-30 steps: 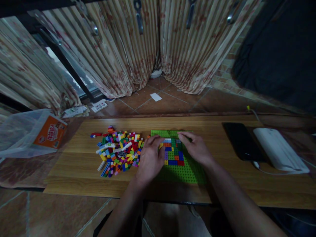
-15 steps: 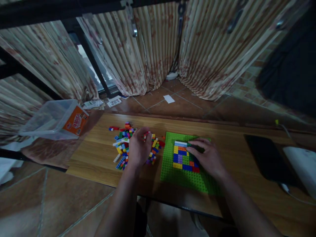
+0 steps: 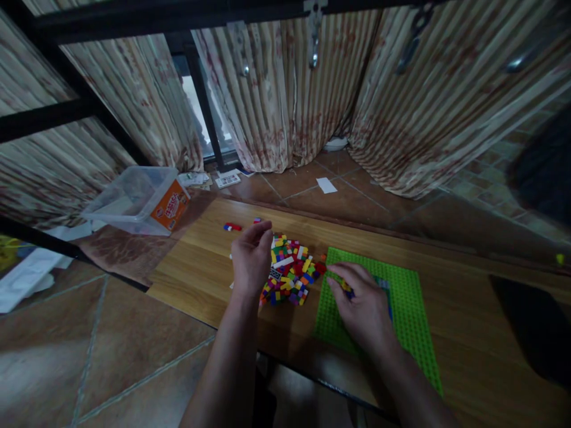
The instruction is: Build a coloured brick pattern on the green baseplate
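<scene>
My left hand (image 3: 251,260) is raised over the left side of a pile of mixed toy bricks (image 3: 289,270), thumb and fingers pinched together. Whatever is between its fingertips is too small to make out. My right hand (image 3: 362,306) hovers over the green baseplate (image 3: 413,315), its thumb and fingertips close together near the plate's left edge. I cannot see clearly what they hold. Most of the block of coloured bricks built on the plate is hidden under this hand; a blue and grey edge (image 3: 386,291) shows at its right.
A few stray bricks (image 3: 232,227) lie behind the pile on the wooden table (image 3: 191,267). A clear plastic bin (image 3: 134,199) with an orange label stands beyond the table's left end. To the right lies a dark flat device (image 3: 530,327). Striped curtains (image 3: 285,101) hang behind.
The view has swung left. My right hand has come off the built bricks' top right and moved left across the baseplate. My left hand has shifted towards the pile's left side.
</scene>
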`<state>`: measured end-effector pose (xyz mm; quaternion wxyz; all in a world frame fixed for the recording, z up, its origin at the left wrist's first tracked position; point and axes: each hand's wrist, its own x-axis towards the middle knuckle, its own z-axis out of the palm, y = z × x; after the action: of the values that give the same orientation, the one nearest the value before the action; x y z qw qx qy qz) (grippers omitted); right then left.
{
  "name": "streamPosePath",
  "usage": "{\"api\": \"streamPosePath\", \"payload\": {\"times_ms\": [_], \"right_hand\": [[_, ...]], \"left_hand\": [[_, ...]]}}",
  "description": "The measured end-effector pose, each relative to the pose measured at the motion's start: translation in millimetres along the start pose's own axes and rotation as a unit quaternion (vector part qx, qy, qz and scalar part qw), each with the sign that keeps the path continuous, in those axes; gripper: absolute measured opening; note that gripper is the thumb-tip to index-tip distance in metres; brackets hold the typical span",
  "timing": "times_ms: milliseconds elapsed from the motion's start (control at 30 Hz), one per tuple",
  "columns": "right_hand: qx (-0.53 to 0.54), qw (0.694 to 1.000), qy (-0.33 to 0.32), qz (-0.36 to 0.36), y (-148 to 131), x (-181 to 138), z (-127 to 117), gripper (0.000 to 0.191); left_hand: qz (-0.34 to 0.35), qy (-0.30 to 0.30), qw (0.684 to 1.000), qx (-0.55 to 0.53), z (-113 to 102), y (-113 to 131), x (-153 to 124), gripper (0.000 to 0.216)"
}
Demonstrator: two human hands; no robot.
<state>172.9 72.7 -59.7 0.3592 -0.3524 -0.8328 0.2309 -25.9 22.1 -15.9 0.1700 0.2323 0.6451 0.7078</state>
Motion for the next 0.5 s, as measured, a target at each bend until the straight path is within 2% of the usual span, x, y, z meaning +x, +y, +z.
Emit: {"api": "streamPosePath", "payload": {"times_ms": [200,367,500], "right_hand": [[0.008,1.000,-0.022,-0.008,-9.6,-0.1,26.4,0.023],[-0.009,1.000,-0.012,0.012,-11.2,1.7,35.2,0.024],[0.004,0.999,-0.032,0.026,-10.8,2.7,41.4,0.025]], "left_hand": [[-0.027,0.022,0.998,-0.050,-20.0,2.8,9.3,0.020],[-0.050,0.053,0.993,-0.097,-35.7,5.6,15.7,0.021],[-0.082,0.076,0.984,-0.139,-45.7,8.7,18.8,0.020]]}}
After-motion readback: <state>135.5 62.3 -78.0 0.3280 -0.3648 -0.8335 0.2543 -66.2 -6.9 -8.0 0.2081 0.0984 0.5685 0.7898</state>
